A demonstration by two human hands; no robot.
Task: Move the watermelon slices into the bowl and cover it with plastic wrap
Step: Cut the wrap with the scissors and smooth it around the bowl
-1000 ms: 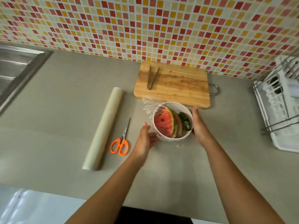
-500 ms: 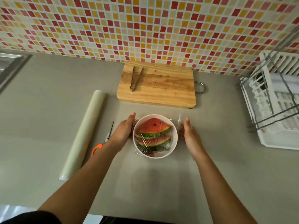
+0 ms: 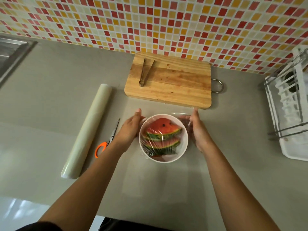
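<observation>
Matte grey counter (image 3: 50, 114), round film-covered bowl (image 3: 184, 147)

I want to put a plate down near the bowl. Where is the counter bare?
Bare counter lies in front of the bowl, between the forearms, and to the right, between the right hand and the dish rack. It is crowded on the left: scissors and wrap roll lie beside the left hand. The cutting board sits close behind.
</observation>
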